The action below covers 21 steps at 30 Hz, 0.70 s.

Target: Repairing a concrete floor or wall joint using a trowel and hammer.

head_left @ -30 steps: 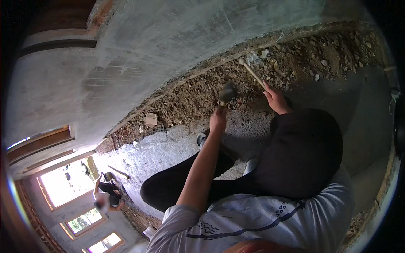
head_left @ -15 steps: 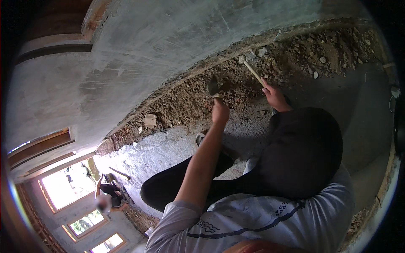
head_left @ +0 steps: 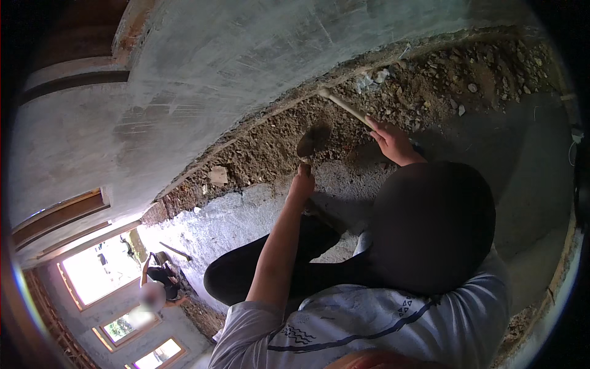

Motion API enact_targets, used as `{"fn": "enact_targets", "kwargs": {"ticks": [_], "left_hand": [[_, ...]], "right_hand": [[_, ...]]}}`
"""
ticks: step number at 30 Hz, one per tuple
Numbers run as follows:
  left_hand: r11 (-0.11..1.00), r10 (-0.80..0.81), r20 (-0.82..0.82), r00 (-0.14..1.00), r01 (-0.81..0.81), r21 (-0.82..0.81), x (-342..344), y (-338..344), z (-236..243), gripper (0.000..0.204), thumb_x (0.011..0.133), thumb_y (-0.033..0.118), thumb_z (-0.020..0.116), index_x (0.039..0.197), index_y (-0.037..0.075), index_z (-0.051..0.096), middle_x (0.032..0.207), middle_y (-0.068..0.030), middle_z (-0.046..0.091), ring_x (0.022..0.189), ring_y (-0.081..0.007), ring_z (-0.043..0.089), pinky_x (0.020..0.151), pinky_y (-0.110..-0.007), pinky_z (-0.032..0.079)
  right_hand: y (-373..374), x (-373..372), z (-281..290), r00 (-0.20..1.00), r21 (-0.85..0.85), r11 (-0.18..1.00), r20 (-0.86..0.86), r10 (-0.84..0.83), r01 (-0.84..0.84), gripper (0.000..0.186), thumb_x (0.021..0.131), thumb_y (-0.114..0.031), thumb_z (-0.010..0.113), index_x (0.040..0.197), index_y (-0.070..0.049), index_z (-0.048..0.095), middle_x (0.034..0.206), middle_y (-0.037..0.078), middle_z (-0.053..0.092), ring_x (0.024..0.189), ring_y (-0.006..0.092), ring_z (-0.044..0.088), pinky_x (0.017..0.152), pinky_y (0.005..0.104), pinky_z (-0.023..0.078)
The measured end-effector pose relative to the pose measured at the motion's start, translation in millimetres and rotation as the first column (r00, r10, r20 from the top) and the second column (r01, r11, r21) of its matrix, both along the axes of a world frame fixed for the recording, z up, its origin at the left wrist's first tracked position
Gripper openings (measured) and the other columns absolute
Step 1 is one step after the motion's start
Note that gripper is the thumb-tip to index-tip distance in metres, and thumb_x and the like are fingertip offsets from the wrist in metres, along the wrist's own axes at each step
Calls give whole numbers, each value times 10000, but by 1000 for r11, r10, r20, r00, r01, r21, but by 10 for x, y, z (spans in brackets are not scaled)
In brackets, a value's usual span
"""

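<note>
My left hand [head_left: 302, 183] is closed on a trowel [head_left: 310, 141], its dark blade over a strip of loose soil and stones [head_left: 258, 147] at the foot of the plastered wall [head_left: 215, 61]. My right hand [head_left: 388, 138], to the right and higher, grips a long pale wooden stick-like tool [head_left: 347, 106]; its knobbed far end reaches the soil near the wall's edge, and I cannot tell exactly what that end is. My dark-trousered legs are bent beneath me, on the concrete beside the strip.
A co-worker [head_left: 161, 283] crouches at the lower left, near a long bar [head_left: 175, 251] on pale rough flooring [head_left: 230, 215]. Windows and a bright opening [head_left: 98, 273] are set in the far wall. A flat pale piece [head_left: 218, 175] lies on the soil.
The trowel and my left hand have shifted left and downward in the picture. The stick in my right hand has swung leftward, its far end now farther from the pale debris.
</note>
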State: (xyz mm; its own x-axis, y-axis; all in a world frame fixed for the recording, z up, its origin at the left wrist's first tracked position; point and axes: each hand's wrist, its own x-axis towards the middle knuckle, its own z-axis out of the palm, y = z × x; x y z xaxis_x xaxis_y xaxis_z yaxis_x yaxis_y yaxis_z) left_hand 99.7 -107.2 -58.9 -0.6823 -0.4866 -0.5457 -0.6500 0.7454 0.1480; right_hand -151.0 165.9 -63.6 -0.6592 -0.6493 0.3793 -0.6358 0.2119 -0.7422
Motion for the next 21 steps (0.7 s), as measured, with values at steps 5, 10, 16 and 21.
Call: {"fn": "enact_targets", "kwargs": {"ticks": [5,10,16,21], "left_hand": [[964,191,49,980,-197,178,-326,85,158,760,872,216,563,1538,33,244,1060,-373,667,981,-489,682,830,-556,568],[937,254,234,939,-298,180,-602,272,392,759,844,200,569,1528,27,289,1117,-346,669,1042,-465,671,928,-561,537],[993,77,189,979,-92,71,-565,71,424,563,814,191,586,1339,-1,515,1161,-313,672,1121,-457,646,961,-541,526],[992,73,49,996,-78,96,-557,242,273,517,814,231,608,1267,-12,550,1132,-308,677,1112,-465,639,957,-536,516]], "right_hand": [[-173,-147,-2,984,177,978,-123,131,-108,641,1014,-117,576,1584,-294,343,863,107,629,742,289,653,620,423,552],[-300,-324,-323,964,673,718,-27,264,-178,680,1006,-63,501,1591,-362,326,804,104,559,594,257,597,497,434,502],[-486,-201,-199,944,503,846,-153,291,-179,772,955,-27,501,1562,-473,332,808,132,573,583,284,599,513,440,517],[-353,-480,-339,984,663,730,71,161,-167,688,988,-98,539,1568,-420,355,701,104,590,535,255,590,472,418,481]]}}
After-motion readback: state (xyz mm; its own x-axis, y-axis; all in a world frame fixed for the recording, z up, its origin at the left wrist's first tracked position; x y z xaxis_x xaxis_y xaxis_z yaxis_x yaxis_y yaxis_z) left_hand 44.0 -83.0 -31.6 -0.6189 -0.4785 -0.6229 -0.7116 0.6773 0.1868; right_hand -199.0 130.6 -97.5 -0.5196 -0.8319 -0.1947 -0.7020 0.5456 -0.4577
